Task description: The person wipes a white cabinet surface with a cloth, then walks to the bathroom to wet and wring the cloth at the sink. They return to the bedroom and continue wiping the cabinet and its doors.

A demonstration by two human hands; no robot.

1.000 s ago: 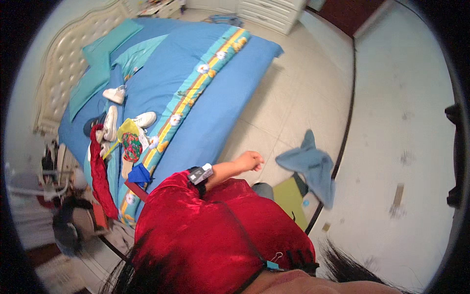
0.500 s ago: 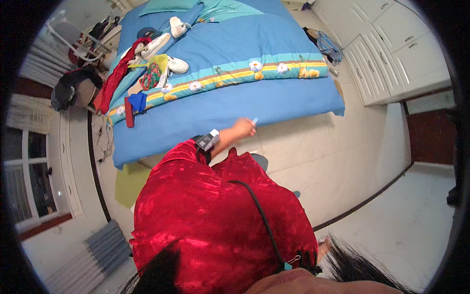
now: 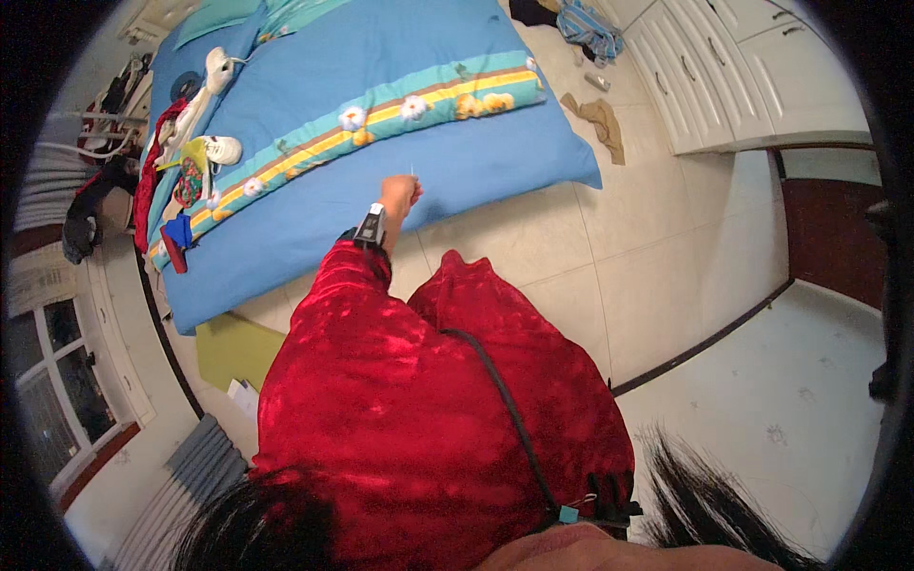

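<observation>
My left hand [image 3: 402,193] reaches forward over the near edge of the bed, its fingers closed in a pinch. A small, thin, pale piece [image 3: 412,170] sticks up from the fingertips, too small to name. A grey and black device [image 3: 370,226] is strapped at that wrist, below a red velvet sleeve [image 3: 350,271]. Under the hand lies a plain blue sheet [image 3: 314,228]. Beyond it is a blue quilt [image 3: 362,57] with a flowered, striped border. My right hand is out of sight.
White sneakers [image 3: 221,149], a red garment [image 3: 149,181] and a blue cloth [image 3: 178,229] lie on the bed's left side. Brown cloth [image 3: 602,124] and a striped cloth [image 3: 586,33] lie on the floor before white cabinets [image 3: 700,86]. A green board [image 3: 233,347] is at left.
My left hand has swung forward, further over the sheet, still pinching the pale piece. The view has turned right, so the bed sits further left and brown cloth now shows on the floor.
</observation>
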